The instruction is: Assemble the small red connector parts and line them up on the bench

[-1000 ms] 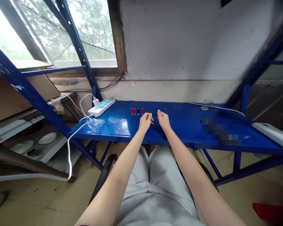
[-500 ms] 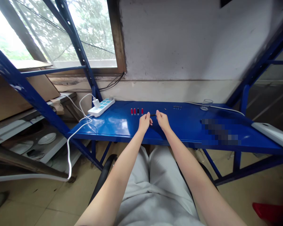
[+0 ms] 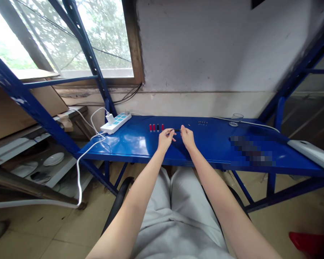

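Over the blue table point(image 3: 140, 149), both hands hold a short, thin black rod point(image 3: 177, 130), whose exact kind is too small to tell. My left hand point(image 3: 166, 138) pinches its left end, with the lower fingers loosely curled. At the other end, my right hand point(image 3: 187, 136) grips it between thumb and fingers. Just left of my left hand stand small red cylinders point(image 3: 153, 128) and a black cylinder point(image 3: 158, 128) in a row, each with a pale lower end. Several tiny metal pieces point(image 3: 203, 123) lie in a line beyond my right hand.
A white power strip point(image 3: 116, 123) with a plugged-in cable sits at the table's left end. Toward the back right is a clear glass cup point(image 3: 236, 119). A blurred-out dark object point(image 3: 250, 149) and a white device point(image 3: 311, 154) lie on the right. Blue uprights frame both sides.
My left hand's fingers have loosened and spread a little around the rod. The right hand has shifted slightly to the right, still gripping it.
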Available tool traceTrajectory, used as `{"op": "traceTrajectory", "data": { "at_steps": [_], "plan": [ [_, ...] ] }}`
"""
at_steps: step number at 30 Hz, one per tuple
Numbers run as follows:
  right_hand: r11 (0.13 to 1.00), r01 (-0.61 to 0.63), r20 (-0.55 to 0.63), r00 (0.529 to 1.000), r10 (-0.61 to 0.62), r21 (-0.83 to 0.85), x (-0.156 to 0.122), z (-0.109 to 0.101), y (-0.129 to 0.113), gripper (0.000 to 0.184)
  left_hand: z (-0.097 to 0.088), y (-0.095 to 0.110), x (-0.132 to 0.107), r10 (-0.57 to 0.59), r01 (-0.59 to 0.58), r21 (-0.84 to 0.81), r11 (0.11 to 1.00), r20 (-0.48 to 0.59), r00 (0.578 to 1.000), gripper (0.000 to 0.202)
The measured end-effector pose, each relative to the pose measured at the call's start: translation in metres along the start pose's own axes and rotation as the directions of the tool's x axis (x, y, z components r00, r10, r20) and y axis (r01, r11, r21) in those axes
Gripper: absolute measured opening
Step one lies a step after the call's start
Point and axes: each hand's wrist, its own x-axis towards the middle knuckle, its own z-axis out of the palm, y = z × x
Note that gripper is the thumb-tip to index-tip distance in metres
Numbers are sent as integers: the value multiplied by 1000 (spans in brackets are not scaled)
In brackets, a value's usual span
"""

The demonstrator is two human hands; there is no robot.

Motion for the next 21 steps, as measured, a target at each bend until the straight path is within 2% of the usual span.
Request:
{"op": "traceTrajectory", "data": {
  "at_steps": [5,9,15,18,21],
  "plan": [
    [1000,6,4,1000,-6,-11,-2,0,-4,53,-1,5,-2,1,0,37,999,-30,1000,35],
    [1000,-12,-3,1000,13,15,-3,0,-4,53,-3,7,-2,-56,57,1,998,-151,987,37],
    [995,-24,-111,993,34,96,0,-2,-1,53,-7,4,2,-109,87,-96,992,-257,960,32],
    [986,-38,-107,993,56,165,1,-2,-2,52,-6,4,1,-121,104,-87,991,-217,969,32],
    [976,-58,-6,998,61,210,2,0,-2,48,-4,5,0,-101,95,-53,994,-131,986,33]
  ]
}}
